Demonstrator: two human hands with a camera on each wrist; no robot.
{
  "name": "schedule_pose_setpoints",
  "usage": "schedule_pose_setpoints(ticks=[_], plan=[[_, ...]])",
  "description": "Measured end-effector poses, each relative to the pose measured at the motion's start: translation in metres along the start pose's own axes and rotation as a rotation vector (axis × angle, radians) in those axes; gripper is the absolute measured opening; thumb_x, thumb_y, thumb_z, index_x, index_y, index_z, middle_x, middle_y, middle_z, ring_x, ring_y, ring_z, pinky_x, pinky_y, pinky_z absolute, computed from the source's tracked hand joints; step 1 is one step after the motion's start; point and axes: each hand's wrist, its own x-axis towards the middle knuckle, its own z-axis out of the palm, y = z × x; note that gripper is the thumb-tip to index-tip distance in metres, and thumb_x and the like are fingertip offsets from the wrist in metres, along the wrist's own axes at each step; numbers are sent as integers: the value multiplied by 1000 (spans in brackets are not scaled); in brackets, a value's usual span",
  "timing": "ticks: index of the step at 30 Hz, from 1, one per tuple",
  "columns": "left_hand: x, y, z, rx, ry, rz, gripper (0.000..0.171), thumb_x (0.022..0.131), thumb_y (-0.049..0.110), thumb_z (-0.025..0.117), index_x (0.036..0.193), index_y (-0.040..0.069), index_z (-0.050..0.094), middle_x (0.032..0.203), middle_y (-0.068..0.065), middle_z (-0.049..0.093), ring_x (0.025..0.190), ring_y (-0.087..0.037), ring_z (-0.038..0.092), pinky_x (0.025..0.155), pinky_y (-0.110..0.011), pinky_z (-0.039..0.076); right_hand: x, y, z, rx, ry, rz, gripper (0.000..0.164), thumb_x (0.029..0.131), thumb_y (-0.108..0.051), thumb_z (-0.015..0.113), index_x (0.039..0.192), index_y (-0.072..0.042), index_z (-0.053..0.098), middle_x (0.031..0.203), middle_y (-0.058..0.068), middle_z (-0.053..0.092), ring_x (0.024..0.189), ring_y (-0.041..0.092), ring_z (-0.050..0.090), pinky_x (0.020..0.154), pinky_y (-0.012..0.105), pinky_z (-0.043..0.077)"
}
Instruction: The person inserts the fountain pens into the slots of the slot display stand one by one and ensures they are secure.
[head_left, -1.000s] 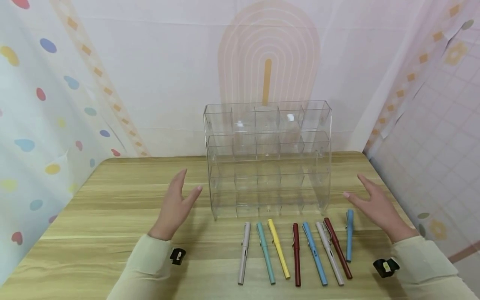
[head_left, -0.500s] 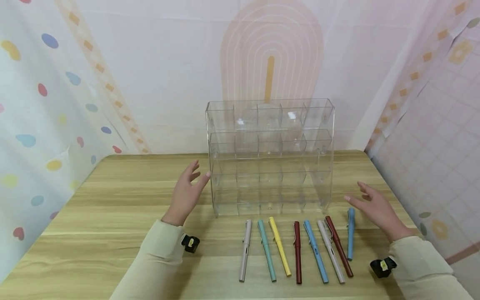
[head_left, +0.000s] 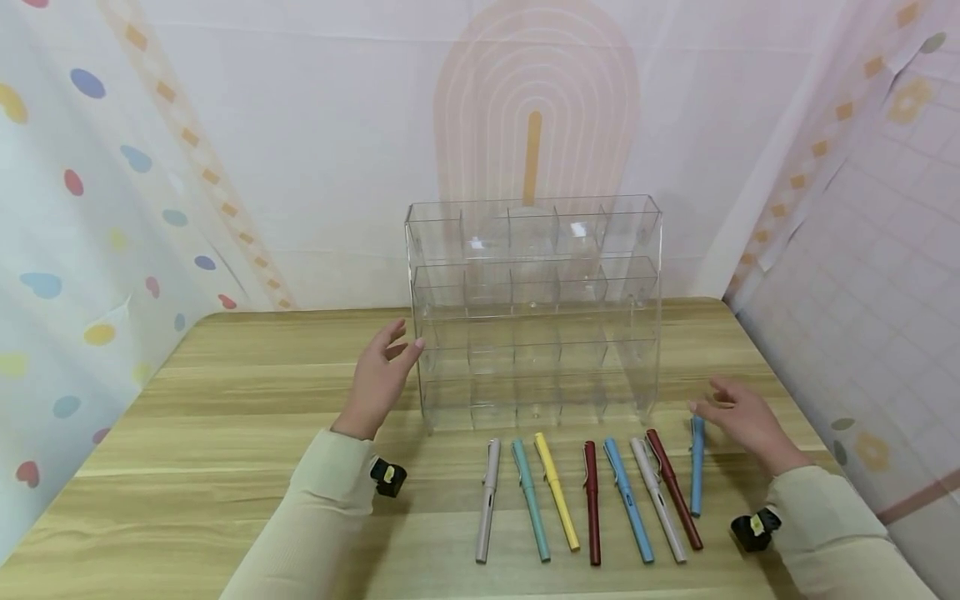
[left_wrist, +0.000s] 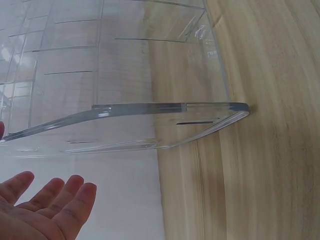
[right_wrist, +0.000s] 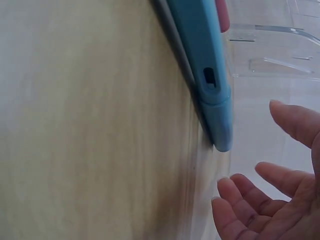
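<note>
My left hand (head_left: 377, 383) is beside the left panel of a clear acrylic rack (head_left: 536, 208), with its fingers spread and nothing held. In the left wrist view, its fingertips (left_wrist: 75, 192) stay apart from the panel, while the thumb lies close to the panel's edge. Over the top end of the far-right blue pen (head_left: 697, 475) hovers my right hand (head_left: 753, 425), fingers loosely bent and holding nothing. The right wrist view shows that blue pen (right_wrist: 202, 60) close up; whether the thumb touches it, I cannot tell.
Several capped pens lie in a row before the rack: grey (head_left: 487, 500), teal (head_left: 531, 500), yellow (head_left: 557, 492), dark red (head_left: 592, 504), blue (head_left: 628, 500), grey (head_left: 660, 500) and dark red (head_left: 675, 492). The wooden table (head_left: 187, 417) meets patterned curtains behind and at both sides.
My left hand has moved right and forward to the rack's side. My right hand has lowered toward the far-right blue pen, its fingers drawing closer together. Pens and rack stay put.
</note>
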Motion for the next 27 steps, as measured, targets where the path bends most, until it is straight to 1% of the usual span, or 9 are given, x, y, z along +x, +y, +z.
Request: schedule_pose_setpoints(ticks=[7, 11, 18, 22, 25, 27], plan=[[5, -1, 5, -46, 2, -8, 59, 100, 25, 53, 149, 3, 30, 151, -19, 34, 132, -36, 41, 104, -49, 39, 1, 1, 1, -36, -7, 22, 72, 98, -29, 56, 141, 20, 25, 134, 45, 36, 120, 56, 39, 93, 58, 42], [6, 0, 7, -58, -1, -8, 58, 100, 24, 53, 149, 2, 31, 150, -19, 35, 131, -36, 41, 104, -49, 39, 1, -1, 2, -51, -19, 41, 69, 96, -26, 58, 138, 21, 30, 133, 44, 38, 118, 55, 41, 91, 57, 43], [6, 0, 9, -55, 13, -29, 55, 100, 24, 52, 148, 3, 33, 149, -20, 37, 131, -37, 41, 105, -50, 38, 0, -7, 3, -50, -49, 81, 68, 94, -26, 61, 137, 20, 35, 132, 42, 42, 114, 52, 47, 89, 54, 45], [7, 0, 10, -91, 23, -37, 53, 100, 23, 53, 146, 1, 37, 147, -20, 39, 131, -37, 41, 104, -49, 39, -1, -9, 5, -57, -50, 82, 64, 90, -22, 64, 133, 20, 40, 131, 41, 43, 114, 51, 48, 88, 53, 46], [7, 0, 10, -134, 27, -41, 51, 100, 21, 53, 145, 1, 39, 146, -21, 40, 130, -36, 43, 103, -49, 40, 0, -10, 6, -67, -46, 75, 61, 88, -21, 66, 128, 20, 45, 128, 41, 46, 108, 48, 52, 84, 50, 49], [8, 1, 11, -153, 31, -43, 50, 100, 19, 53, 144, 0, 40, 145, -20, 41, 129, -35, 44, 102, -48, 41, 0, -10, 6, -64, -41, 79, 58, 87, -19, 67, 125, 20, 47, 124, 40, 49, 100, 42, 57, 79, 45, 51]])
